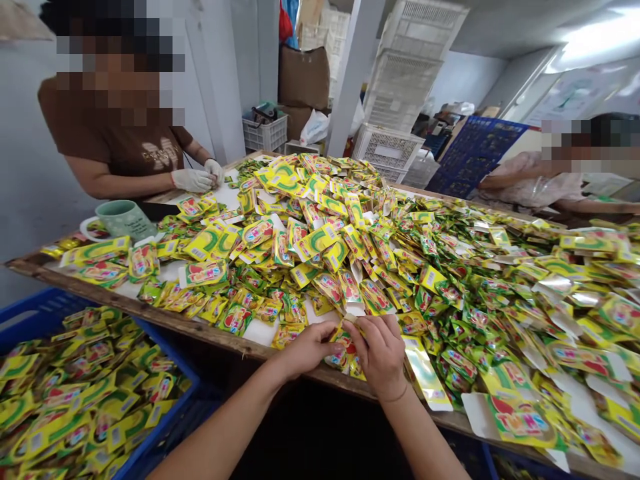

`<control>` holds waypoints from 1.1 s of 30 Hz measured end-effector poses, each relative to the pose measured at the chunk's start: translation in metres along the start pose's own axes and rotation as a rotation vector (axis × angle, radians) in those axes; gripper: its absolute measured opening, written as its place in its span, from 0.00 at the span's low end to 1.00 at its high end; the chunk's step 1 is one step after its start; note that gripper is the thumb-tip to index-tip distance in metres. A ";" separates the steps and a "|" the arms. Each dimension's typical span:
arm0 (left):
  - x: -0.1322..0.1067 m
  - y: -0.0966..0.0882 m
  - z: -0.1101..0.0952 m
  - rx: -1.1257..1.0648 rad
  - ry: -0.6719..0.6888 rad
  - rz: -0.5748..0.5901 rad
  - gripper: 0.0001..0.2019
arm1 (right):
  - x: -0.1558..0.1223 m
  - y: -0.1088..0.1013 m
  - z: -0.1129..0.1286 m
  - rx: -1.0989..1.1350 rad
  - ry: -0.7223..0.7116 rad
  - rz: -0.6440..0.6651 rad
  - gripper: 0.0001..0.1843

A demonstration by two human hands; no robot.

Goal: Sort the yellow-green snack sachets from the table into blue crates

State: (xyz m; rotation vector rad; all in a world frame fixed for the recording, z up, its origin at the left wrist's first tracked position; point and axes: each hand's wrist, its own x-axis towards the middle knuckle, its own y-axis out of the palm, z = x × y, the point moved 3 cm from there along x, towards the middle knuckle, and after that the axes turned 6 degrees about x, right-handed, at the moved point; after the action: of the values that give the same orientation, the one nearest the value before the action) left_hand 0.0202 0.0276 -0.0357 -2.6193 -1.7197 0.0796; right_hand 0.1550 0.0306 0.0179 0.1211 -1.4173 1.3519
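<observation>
At the near edge of the table, my left hand (311, 348) and my right hand (381, 350) come together around a small yellow candy box (346, 360) with a red and green print. My left thumb and fingers grip its left side. The right fingers are pinched at its upper end and hide part of it. Small foil candy packets (237, 319) lie left of my hands. Beside my right hand rests a flattened shiny yellow box (425, 373), and a box with its white flap out (517, 420) lies farther right.
A heap of yellow boxes (310, 227) and green packets covers much of the table (240, 343). A mug (125, 221) stands at the left. Below it, a blue crate (187, 380) holds many boxes. A gloved co-worker (120, 147) sits left; another person (535, 180) sits right.
</observation>
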 end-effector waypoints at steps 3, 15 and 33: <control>-0.001 0.002 -0.002 -0.002 -0.009 -0.032 0.12 | 0.005 0.000 0.002 -0.073 0.111 0.188 0.07; -0.010 0.003 -0.013 -0.164 0.098 -0.077 0.16 | 0.005 -0.022 -0.001 0.216 0.256 0.179 0.03; -0.014 0.005 -0.001 -0.045 0.035 -0.101 0.12 | 0.000 -0.021 0.024 -0.081 0.276 0.549 0.11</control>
State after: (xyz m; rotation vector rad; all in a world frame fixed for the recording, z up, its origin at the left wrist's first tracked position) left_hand 0.0194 0.0129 -0.0347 -2.5430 -1.8597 -0.0058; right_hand 0.1550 0.0060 0.0373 -0.5254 -1.3127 1.6714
